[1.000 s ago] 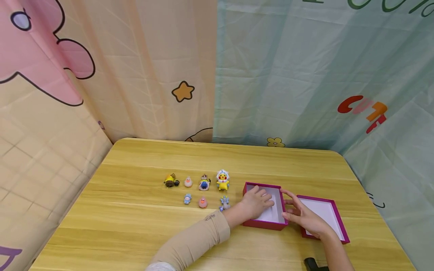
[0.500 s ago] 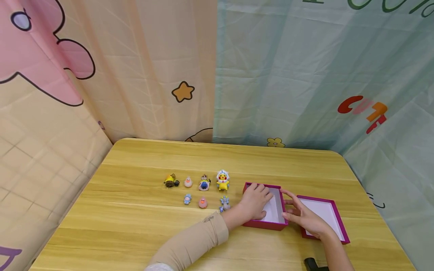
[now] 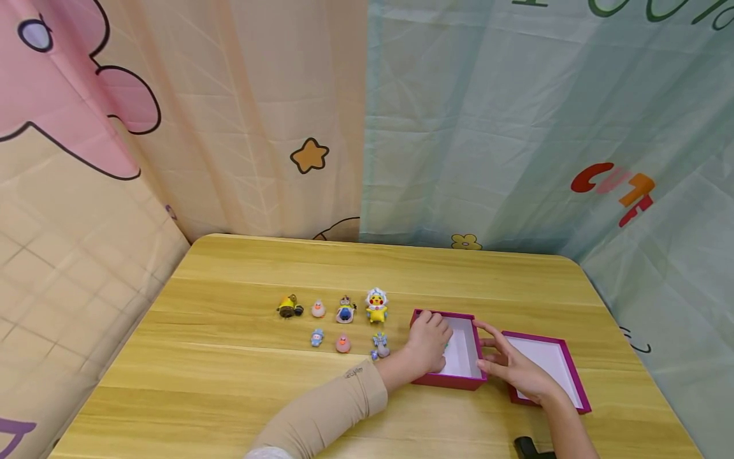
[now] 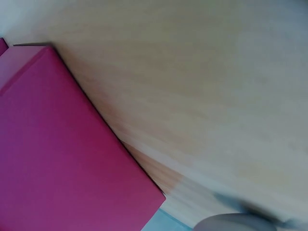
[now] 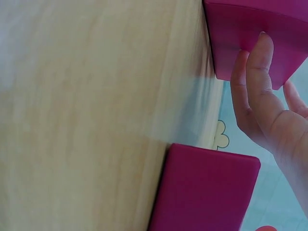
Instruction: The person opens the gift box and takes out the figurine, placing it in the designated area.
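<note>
My left hand (image 3: pixel 427 342) reaches into an open magenta box (image 3: pixel 450 381) with a white inside, near its left wall. Its fingers bend downward, and a small teal spot shows beside them; what lies under them is hidden. The left wrist view shows the outer wall of the box (image 4: pixel 72 144) but not the hand. At the right wall of the box, my right hand (image 3: pixel 518 373) touches the outside with extended, slightly bent fingers (image 5: pixel 260 72). Left of the box, several small toy figures stand in two rows, including a yellow figure with a white hood (image 3: pixel 376 306) and a pink duck (image 3: pixel 343 344).
The box's lid (image 3: pixel 550 366) lies upturned to the right, partly behind the right hand. A black object (image 3: pixel 530 448) is at the table's (image 3: pixel 229 395) front edge below the right forearm. Printed curtains (image 3: pixel 470 127) hang behind the table.
My left hand has moved left inside the box, and its fingers have gone from spread to bent down. The right hand, lid and figures have stayed in place.
</note>
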Tool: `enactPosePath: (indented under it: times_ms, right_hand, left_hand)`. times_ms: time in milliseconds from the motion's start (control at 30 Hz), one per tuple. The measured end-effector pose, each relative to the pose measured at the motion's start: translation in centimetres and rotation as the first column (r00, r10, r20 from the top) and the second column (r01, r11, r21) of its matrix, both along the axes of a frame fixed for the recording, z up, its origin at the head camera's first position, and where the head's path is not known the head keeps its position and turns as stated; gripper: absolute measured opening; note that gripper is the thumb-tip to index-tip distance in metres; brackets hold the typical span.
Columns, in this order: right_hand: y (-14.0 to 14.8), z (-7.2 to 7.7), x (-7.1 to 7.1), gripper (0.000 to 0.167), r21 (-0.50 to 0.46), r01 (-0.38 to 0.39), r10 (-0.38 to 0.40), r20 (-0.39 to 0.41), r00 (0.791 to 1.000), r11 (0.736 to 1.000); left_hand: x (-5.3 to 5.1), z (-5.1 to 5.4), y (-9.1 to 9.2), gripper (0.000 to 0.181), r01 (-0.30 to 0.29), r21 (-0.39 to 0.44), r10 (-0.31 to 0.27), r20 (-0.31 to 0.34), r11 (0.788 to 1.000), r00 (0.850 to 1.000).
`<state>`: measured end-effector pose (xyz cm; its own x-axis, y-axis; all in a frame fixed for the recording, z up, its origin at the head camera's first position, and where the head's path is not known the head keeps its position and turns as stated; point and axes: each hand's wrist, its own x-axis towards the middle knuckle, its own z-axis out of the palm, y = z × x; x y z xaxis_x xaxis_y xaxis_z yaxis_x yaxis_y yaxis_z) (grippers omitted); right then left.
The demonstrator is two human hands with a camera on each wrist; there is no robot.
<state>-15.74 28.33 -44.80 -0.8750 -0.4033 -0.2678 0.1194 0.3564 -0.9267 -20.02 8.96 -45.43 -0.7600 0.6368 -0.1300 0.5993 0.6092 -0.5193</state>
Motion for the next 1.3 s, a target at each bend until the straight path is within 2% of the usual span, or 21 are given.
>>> enactPosePath:
  times_ms: [200, 333, 567, 833, 1000, 1300]
  right_hand:
    - [-0.04, -0.1, -0.02, 0.072, 0.007, 0.006, -0.006, 0.007, 1.0, 1.0]
    - [-0.02, -0.13, -0.03, 0.072, 0.009, 0.003, -0.003, 0.007, 1.0, 1.0]
    - [0.03, 0.17, -0.03, 0.073, -0.01, -0.02, 0.02, -0.01, 1.0, 1.0]
    - [0.0, 0.28, -0.05, 0.074, -0.001, -0.019, 0.019, -0.014, 1.0, 1.0]
    - [-0.03, 0.3, -0.04, 0.074, -0.005, -0.024, 0.024, -0.014, 1.0, 1.0]
    - [0.04, 0.03, -0.02, 0.073, 0.002, -0.017, 0.017, -0.004, 1.0, 1.0]
  left_hand:
    - [-0.07, -0.18, 0.13, 0.051, -0.026, 0.0, 0.026, 0.051, 1.0, 0.998]
    - [-0.09, -0.22, 0.16, 0.048, -0.034, 0.004, 0.034, 0.062, 0.999, 0.998]
    - [-0.01, -0.26, 0.02, 0.037, -0.017, 0.032, 0.016, 0.022, 0.999, 1.0]
    - [0.13, -0.11, -0.12, 0.036, 0.016, 0.033, -0.015, -0.012, 0.999, 1.0]
    - [0.27, 0.0, -0.18, 0.042, 0.037, 0.045, -0.036, -0.028, 0.998, 0.999]
    - [0.14, -0.13, -0.27, 0.04, 0.093, 0.137, -0.084, -0.075, 0.986, 0.994]
